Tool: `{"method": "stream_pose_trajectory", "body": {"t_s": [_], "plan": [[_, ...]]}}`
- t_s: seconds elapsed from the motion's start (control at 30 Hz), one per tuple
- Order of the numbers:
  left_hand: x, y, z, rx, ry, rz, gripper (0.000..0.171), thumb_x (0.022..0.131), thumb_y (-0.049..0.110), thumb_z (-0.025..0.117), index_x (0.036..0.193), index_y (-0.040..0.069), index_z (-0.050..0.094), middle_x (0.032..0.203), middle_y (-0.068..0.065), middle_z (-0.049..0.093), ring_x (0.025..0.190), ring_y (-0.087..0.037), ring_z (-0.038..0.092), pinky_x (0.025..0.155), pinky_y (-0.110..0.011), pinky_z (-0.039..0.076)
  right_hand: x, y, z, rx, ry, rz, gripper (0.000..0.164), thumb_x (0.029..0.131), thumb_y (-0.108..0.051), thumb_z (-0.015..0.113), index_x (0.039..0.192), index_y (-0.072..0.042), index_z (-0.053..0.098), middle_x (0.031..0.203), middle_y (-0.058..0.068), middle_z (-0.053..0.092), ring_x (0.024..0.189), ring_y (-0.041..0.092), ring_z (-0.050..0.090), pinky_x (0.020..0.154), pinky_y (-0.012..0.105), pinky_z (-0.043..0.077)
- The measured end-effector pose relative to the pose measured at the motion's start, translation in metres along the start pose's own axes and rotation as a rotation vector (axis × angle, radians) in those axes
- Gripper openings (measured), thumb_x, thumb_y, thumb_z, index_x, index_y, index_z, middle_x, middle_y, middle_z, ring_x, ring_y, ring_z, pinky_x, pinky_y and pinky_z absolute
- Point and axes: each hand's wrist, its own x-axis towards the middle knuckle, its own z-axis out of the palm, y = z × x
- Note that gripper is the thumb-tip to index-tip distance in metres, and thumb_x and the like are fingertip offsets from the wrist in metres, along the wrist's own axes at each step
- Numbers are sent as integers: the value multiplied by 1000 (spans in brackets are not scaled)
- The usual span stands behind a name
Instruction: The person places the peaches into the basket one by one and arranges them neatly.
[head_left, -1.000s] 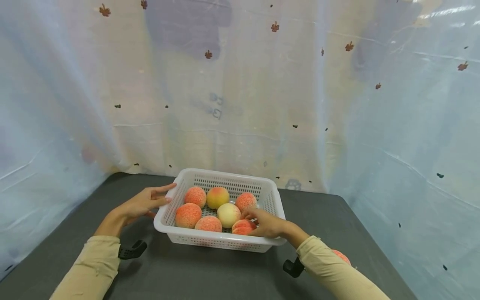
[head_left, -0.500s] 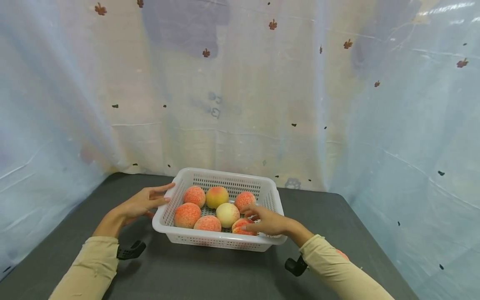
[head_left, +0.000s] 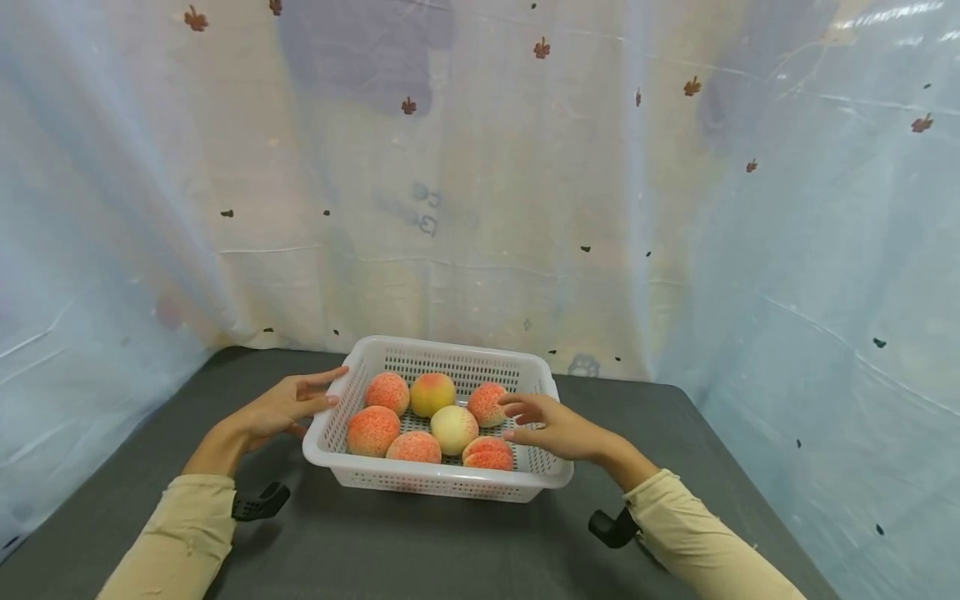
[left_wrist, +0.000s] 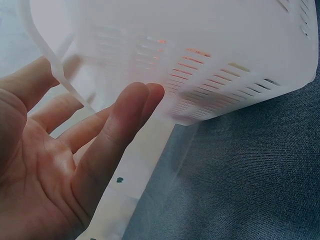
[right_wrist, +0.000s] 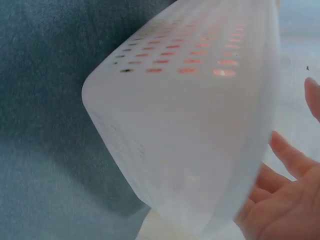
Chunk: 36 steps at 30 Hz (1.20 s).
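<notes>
A white perforated plastic basket (head_left: 442,477) stands on the dark table and holds several peaches. My left hand (head_left: 277,410) touches its left rim, fingers mostly straight; the left wrist view shows the fingertips by the rim and outer wall. Over the basket's right end hovers my right hand (head_left: 562,429), its fingers loosely spread with nothing between them. Just left of its thumb lies a red creased peach (head_left: 488,454) in the front right corner. A speckled peach (head_left: 486,405) sits by its fingertips, and a pale peach (head_left: 453,430) lies in the middle.
The grey-black table (head_left: 420,550) extends around the basket. A patterned translucent curtain (head_left: 465,192) hangs behind and along the sides. Each wrist carries a black camera mount (head_left: 261,502).
My right hand has let go of the creased peach in the front right corner and lifted up and to the right. My left hand stays at the basket's rim.
</notes>
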Motion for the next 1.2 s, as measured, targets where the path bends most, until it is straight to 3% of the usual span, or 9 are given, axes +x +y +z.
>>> {"method": "stream_pose_trajectory", "body": {"t_s": [0.37,0.8,1.07,1.2], "plan": [[0,0,0,-19,-11,8,75,103,32,59,164,21,16,159,-29,35,123,-30,62,84,-51,59,-29,7,-14,-23,128,-49,53,103,-29,60,150,-9,46,149,23,51,135,46,50,102,56,50],[-1,-2,1,-31,-21,6,75,104,32,58,164,22,15,161,-30,31,122,-29,62,81,-50,60,-62,25,-28,-35,192,-59,52,104,-24,59,147,2,46,146,29,52,131,48,53,99,54,53],[-1,-1,0,-18,-11,7,75,104,33,59,164,21,15,161,-30,31,120,-28,64,81,-50,60,-83,41,-32,-90,223,-51,48,103,-23,59,144,1,49,141,28,56,127,46,57,95,41,56],[-1,-1,-1,-27,-15,13,75,104,32,59,164,20,15,161,-29,32,117,-25,65,81,-49,60,-94,50,-35,-96,234,-31,47,104,-22,58,143,1,49,143,27,55,126,46,57,95,41,56]]}}
